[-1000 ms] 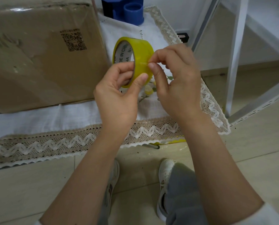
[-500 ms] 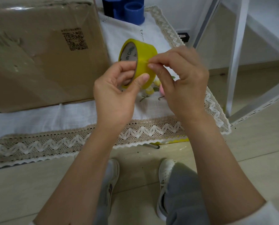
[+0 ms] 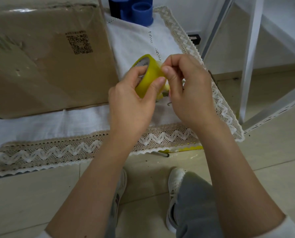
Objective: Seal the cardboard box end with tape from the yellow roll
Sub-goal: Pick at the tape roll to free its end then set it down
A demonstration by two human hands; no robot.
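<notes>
Head view: left hand (image 3: 131, 100) grips yellow roll (image 3: 147, 78); right hand (image 3: 186, 88) fingertips pinch its outer tape, beside cardboard box (image 3: 45, 62)

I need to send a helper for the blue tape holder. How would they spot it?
Start at the big cardboard box on the white cloth. Just past its far right corner stands the tape holder, the only blue thing there, with a round hub.

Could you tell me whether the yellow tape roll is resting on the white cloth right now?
No, the yellow tape roll is lifted above the cloth, held in the left hand while the right hand picks at it.
</notes>
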